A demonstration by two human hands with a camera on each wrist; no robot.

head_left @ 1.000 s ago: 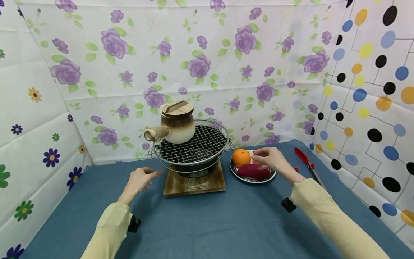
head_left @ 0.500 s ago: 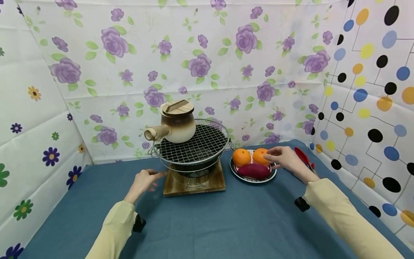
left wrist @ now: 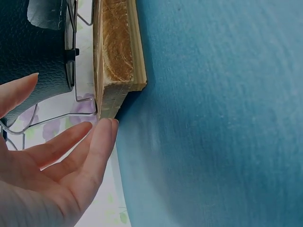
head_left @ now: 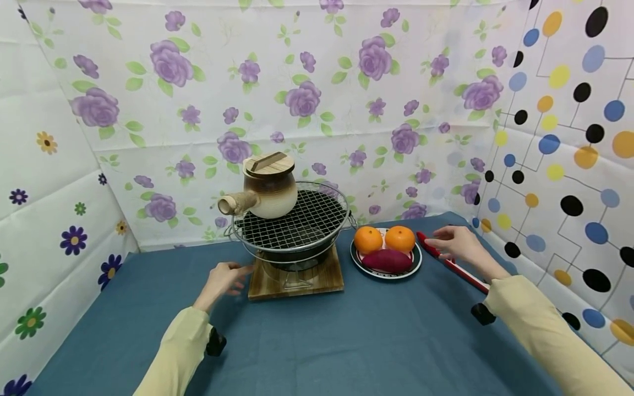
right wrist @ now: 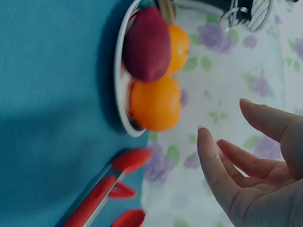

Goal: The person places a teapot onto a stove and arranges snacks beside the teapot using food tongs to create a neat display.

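Observation:
My left hand (head_left: 225, 276) is open, its fingertips (left wrist: 108, 126) touching the front left corner of the wooden board (head_left: 297, 280) under a small grill stove (head_left: 293, 225). A brown clay pot with a wooden lid (head_left: 264, 187) stands on the wire grid. My right hand (head_left: 458, 242) hovers open and holds nothing, just above the red tongs (head_left: 448, 263) lying on the blue tablecloth. Left of it sits a plate (head_left: 386, 269) with two oranges (head_left: 367, 240) (head_left: 400, 238) and a purple sweet potato (head_left: 387, 260). The right wrist view shows the plate (right wrist: 119, 101) and the tongs (right wrist: 102, 189).
Floral and dotted sheets wall in the table at the back, left and right. Blue tablecloth (head_left: 327, 341) covers the table and stretches from the stove to the front edge.
My right hand has left the plate and moved right to above the red tongs, uncovering the second orange. My left hand has crept forward to the board's corner.

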